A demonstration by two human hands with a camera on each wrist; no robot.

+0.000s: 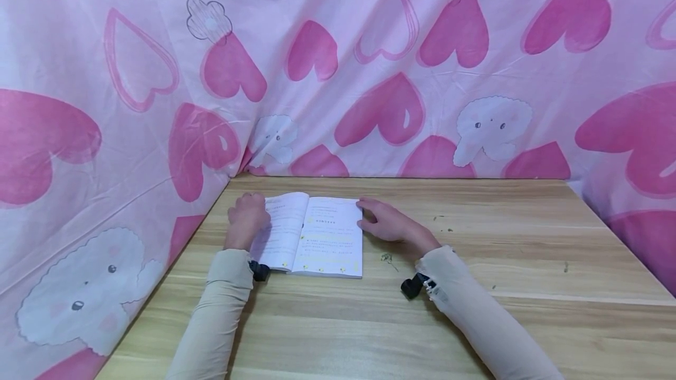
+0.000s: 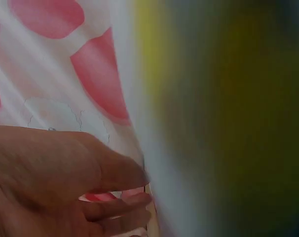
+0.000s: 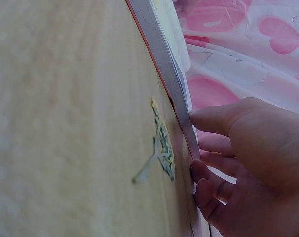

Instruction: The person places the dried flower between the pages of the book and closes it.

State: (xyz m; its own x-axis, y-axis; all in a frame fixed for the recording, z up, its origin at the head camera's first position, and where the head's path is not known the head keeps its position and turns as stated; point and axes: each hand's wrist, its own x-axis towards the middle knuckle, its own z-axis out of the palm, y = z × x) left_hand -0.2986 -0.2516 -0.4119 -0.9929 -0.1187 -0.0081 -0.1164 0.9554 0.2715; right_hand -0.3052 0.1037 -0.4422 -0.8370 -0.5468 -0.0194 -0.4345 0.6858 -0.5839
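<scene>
An open book (image 1: 331, 239) with printed white pages and small yellow marks lies on the wooden table, its left side slightly raised. At its left edge, my left hand (image 1: 247, 219) holds the pages; the left wrist view shows the thumb (image 2: 117, 170) at the edge of a blurred near page (image 2: 154, 148). My right hand (image 1: 388, 221) grips the right edge near the far corner. In the right wrist view its thumb (image 3: 213, 118) rests on the page block (image 3: 164, 54), with curled fingers (image 3: 204, 187) by the cover's edge.
A small dried plant sprig (image 1: 389, 260) lies on the table (image 1: 327, 327) just right of the book. Tiny plant bits (image 1: 438, 218) are scattered farther right. Pink heart-patterned cloth (image 1: 380, 110) hangs behind the table and along both sides.
</scene>
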